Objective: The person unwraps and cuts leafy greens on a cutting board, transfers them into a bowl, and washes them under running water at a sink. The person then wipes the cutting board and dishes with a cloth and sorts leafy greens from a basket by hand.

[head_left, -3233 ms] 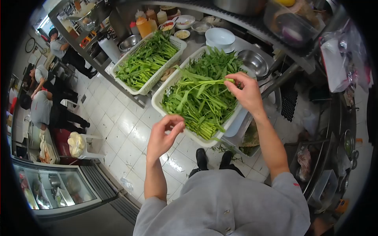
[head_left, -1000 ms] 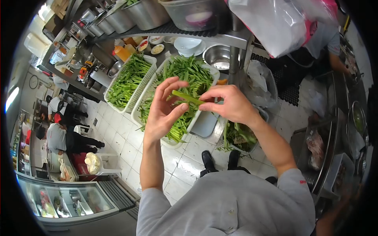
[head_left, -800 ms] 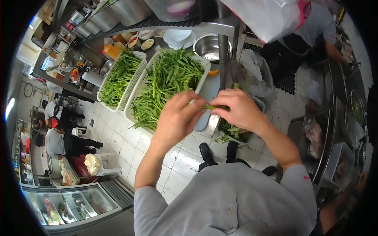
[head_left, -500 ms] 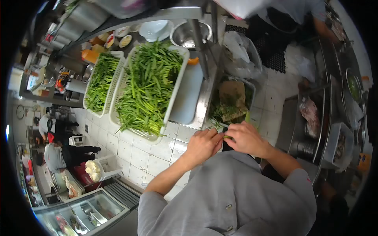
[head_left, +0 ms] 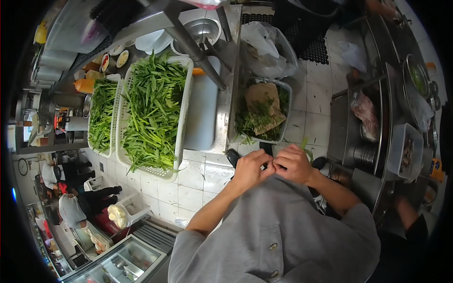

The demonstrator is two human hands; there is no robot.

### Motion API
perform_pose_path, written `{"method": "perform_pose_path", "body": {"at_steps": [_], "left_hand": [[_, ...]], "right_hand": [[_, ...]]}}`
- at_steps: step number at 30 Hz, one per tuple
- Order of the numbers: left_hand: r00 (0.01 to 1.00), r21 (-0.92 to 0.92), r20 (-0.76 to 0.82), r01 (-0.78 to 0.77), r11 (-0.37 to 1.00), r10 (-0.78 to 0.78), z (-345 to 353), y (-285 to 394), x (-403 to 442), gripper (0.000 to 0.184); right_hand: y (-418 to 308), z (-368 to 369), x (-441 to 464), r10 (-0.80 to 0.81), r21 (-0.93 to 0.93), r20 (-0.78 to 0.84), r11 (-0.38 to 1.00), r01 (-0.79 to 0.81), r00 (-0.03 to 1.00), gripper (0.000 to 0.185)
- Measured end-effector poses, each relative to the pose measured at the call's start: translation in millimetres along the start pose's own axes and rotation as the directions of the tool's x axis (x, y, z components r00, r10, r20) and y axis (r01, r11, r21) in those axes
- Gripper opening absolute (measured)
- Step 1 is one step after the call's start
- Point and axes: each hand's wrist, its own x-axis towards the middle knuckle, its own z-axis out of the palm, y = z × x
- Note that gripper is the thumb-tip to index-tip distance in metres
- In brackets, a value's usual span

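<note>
My left hand and my right hand meet in front of my grey shirt, thumbs and fingertips pinched close together. A leafy green stalk pokes out past the far side of my right hand, its lower part hidden by the fingers. What my left fingertips pinch does not show. Ahead and to the left, a large white basket is heaped with long-leaved greens that look like water spinach. Beyond my hands on the floor stands a bin with green scraps and a piece of brown cardboard.
A smaller white basket of greens stands beside the large one. A pale cutting board lies on the steel counter. Steel shelving is at right. A plastic-lined bin stands ahead. Other people are at far left.
My view has shifted, so the baskets and bin sit further left. Between my thumbs a bit of green stem showed before; now it is out of sight. My hands remain close together.
</note>
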Motion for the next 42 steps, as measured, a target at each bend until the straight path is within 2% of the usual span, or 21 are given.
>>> {"method": "perform_pose_path", "body": {"at_steps": [2, 11, 14, 15, 16, 17, 18, 20, 21, 23, 24, 25, 26, 28, 29, 31, 32, 36, 37, 40, 42], "left_hand": [[0.997, -0.045, 0.029, 0.072, 0.996, -0.071, 4, 1, 8, 0.009], [0.978, -0.227, 0.109, 0.197, 0.954, -0.176, 35, 3, 39, 0.014], [0.972, -0.384, 0.055, 0.232, 0.893, -0.229, 43, -8, 39, 0.013], [0.965, -0.403, -0.005, 0.237, 0.884, -0.262, 48, -29, 38, 0.012], [0.942, -0.403, -0.006, 0.305, 0.863, -0.336, 44, -42, 42, 0.017], [0.950, -0.261, -0.008, 0.300, 0.917, -0.313, 39, -55, 43, 0.022], [0.958, -0.121, -0.011, 0.283, 0.951, -0.286, 35, -66, 47, 0.027], [0.967, 0.167, -0.019, 0.255, 0.952, -0.255, 33, -96, 56, 0.036], [0.969, 0.301, -0.026, 0.241, 0.923, -0.244, 32, -105, 53, 0.040], [0.969, 0.188, -0.095, 0.243, 0.951, -0.229, 13, -96, 44, 0.046], [0.967, 0.137, -0.127, 0.236, 0.962, -0.219, -2, -88, 39, 0.049], [0.965, 0.043, -0.232, 0.137, 0.990, -0.123, -18, -79, 32, 0.043], [0.951, 0.022, -0.263, 0.175, 0.984, -0.163, -32, -78, 27, 0.039], [0.912, -0.028, -0.332, 0.244, 0.969, -0.239, -57, -82, 21, 0.031], [0.902, -0.002, -0.381, 0.219, 0.976, -0.203, -59, -95, 19, 0.027], [0.875, 0.070, -0.469, 0.170, 0.983, -0.118, -56, -128, 21, 0.021], [0.865, 0.039, -0.486, 0.168, 0.985, -0.129, -59, -128, 24, 0.021], [0.844, -0.124, -0.486, 0.191, 0.974, -0.228, -63, -126, 21, 0.020], [0.843, -0.169, -0.473, 0.197, 0.966, -0.255, -64, -127, 21, 0.021], [0.849, -0.193, -0.461, 0.191, 0.962, -0.261, -64, -129, 20, 0.021], [0.844, -0.205, -0.467, 0.185, 0.961, -0.263, -63, -131, 20, 0.021]], "right_hand": [[7, -2, -1, -0.024, -0.022, -0.062, 1.000, 0.022, 0.998, 0.014], [33, -22, -16, -0.060, -0.118, -0.205, 0.992, 0.037, 0.977, 0.018], [30, -25, -17, -0.094, -0.153, -0.206, 0.986, 0.063, 0.974, 0.018], [27, -26, -17, -0.076, -0.140, -0.196, 0.989, 0.049, 0.978, 0.018], [21, -25, -18, -0.054, -0.127, -0.191, 0.991, 0.030, 0.980, 0.017], [16, -24, -20, -0.030, -0.118, -0.187, 0.993, 0.008, 0.982, 0.017], [18, -22, -25, 0.053, -0.129, -0.254, 0.988, -0.088, 0.966, 0.015], [23, -21, -44, 0.211, -0.140, -0.366, 0.950, -0.278, 0.906, 0.013], [20, -22, -52, 0.388, -0.006, -0.412, 0.904, -0.428, 0.824, 0.013], [12, -23, -67, 0.692, 0.271, -0.436, 0.711, -0.649, 0.575, 0.013], [14, -21, -81, 0.666, 0.171, -0.464, 0.714, -0.679, 0.584, 0.014], [17, -17, -100, 0.641, 0.072, -0.488, 0.705, -0.705, 0.592, 0.016], [17, -12, -121, 0.616, -0.028, -0.508, 0.686, -0.727, 0.602, 0.019], [10, 1, -154, 0.746, -0.010, -0.456, 0.541, -0.841, 0.486, 0.022], [11, 4, -168, 0.796, -0.006, -0.431, 0.467, -0.884, 0.424, 0.023], [27, 14, -202, 0.778, -0.087, -0.432, 0.466, -0.880, 0.455, 0.024], [32, 13, -211, 0.772, -0.125, -0.432, 0.460, -0.879, 0.466, 0.025], [38, -4, -221, 0.819, -0.283, -0.406, 0.309, -0.908, 0.406, 0.021], [37, -10, -219, 0.801, -0.324, -0.420, 0.306, -0.895, 0.426, 0.020], [38, -28, -210, 0.817, -0.293, -0.470, 0.213, -0.932, 0.334, 0.020], [41, -39, -208, 0.810, -0.261, -0.490, 0.218, -0.941, 0.323, 0.019]]}}
